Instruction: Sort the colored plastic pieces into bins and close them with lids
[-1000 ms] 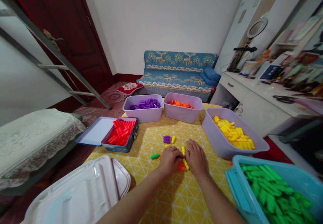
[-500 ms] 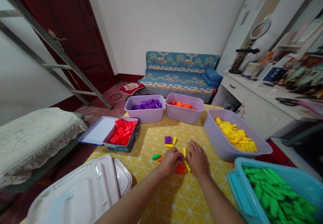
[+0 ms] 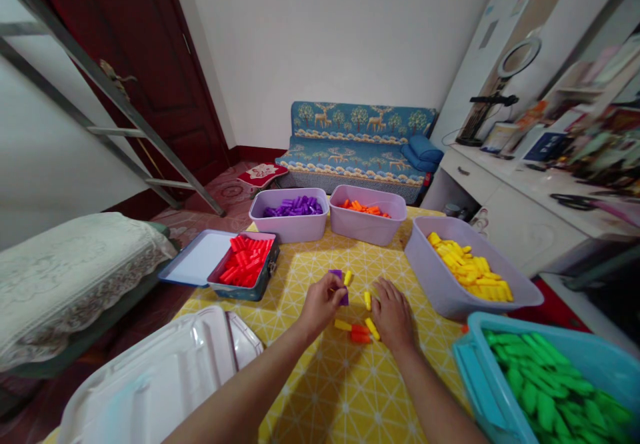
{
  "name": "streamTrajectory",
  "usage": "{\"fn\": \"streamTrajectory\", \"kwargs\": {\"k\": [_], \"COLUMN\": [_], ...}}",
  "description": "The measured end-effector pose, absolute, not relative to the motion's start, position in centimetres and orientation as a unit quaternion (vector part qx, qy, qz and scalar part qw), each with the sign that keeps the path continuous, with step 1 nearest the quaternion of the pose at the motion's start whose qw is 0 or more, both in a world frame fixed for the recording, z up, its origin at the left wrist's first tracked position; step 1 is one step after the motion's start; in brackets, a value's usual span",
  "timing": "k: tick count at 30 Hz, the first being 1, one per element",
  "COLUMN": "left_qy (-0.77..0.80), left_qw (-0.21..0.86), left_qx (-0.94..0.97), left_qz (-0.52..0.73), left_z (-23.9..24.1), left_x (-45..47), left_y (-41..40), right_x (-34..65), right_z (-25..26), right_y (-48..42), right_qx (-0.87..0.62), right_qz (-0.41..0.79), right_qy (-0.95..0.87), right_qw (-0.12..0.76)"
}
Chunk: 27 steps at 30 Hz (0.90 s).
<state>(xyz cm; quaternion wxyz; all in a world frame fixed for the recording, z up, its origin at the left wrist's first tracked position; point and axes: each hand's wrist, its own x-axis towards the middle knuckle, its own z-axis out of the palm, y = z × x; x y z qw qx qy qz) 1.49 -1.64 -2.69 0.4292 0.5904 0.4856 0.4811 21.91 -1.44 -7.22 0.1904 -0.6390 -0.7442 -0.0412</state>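
My left hand (image 3: 318, 305) is raised a little over the yellow tablecloth (image 3: 345, 391), its fingers pinched on a purple piece (image 3: 343, 295). A second purple piece (image 3: 335, 274) and a yellow piece (image 3: 348, 277) lie just beyond it. My right hand (image 3: 393, 314) rests on the cloth with fingers curled over small pieces; a yellow piece (image 3: 368, 299) shows at its fingertips, and another yellow piece (image 3: 372, 329) by its thumb. A red piece (image 3: 359, 334) and a yellow piece (image 3: 343, 325) lie between the hands.
Bins ring the cloth: purple pieces (image 3: 290, 216), orange pieces (image 3: 368, 216), yellow pieces (image 3: 470, 272), green pieces in a blue bin (image 3: 545, 384), red pieces in a tin (image 3: 244, 267). A white lid (image 3: 160, 384) lies near left. A sofa, a ladder and a desk stand around.
My left hand lifted from the pile by my right hand and moved up and left with a purple piece. The green and orange pieces beside it are out of sight now.
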Motion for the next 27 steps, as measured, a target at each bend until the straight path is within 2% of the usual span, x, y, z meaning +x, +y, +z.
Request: {"fn": "streamTrajectory", "kwargs": {"k": [4,7,12,15,17,19,24,27], "left_qy": [0.517,0.54,0.512,0.494,0.533,0.619,0.681,0.712], "left_qw": [0.538,0.584,0.551,0.511,0.44,0.331,0.272,0.155], "left_qx": [0.43,0.33,0.316,0.342,0.424,0.526,0.558,0.617], "left_qz": [0.508,0.509,0.579,0.614,0.585,0.481,0.389,0.297], "left_z": [-1.5,1.2,8.7,10.9,9.7,6.5,-2.9,-5.7], "left_x": [0.9,-0.8,-5.2,-6.9,-7.0,-6.4,-4.1,-2.9], "left_y": [-1.2,1.3,8.9,11.3,10.8,8.7,1.6,-0.5], "right_x": [21.9,21.9,22.0,22.1,22.1,22.0,21.8,21.9], "right_z": [-7.2,-7.2,-7.4,-7.7,-7.7,-7.6,-7.0,-7.0], "right_y": [-1.5,-1.5,-1.4,-1.3,-1.2,-1.3,-1.5,-1.5], "right_qx": [-0.64,-0.639,-0.638,-0.639,-0.64,-0.642,-0.645,-0.642], "right_qz": [-0.037,-0.035,-0.042,-0.046,-0.044,-0.04,-0.033,-0.031], "right_qy": [-0.742,-0.742,-0.744,-0.744,-0.742,-0.74,-0.739,-0.74], "right_qw": [0.195,0.199,0.195,0.192,0.193,0.194,0.193,0.2]}}
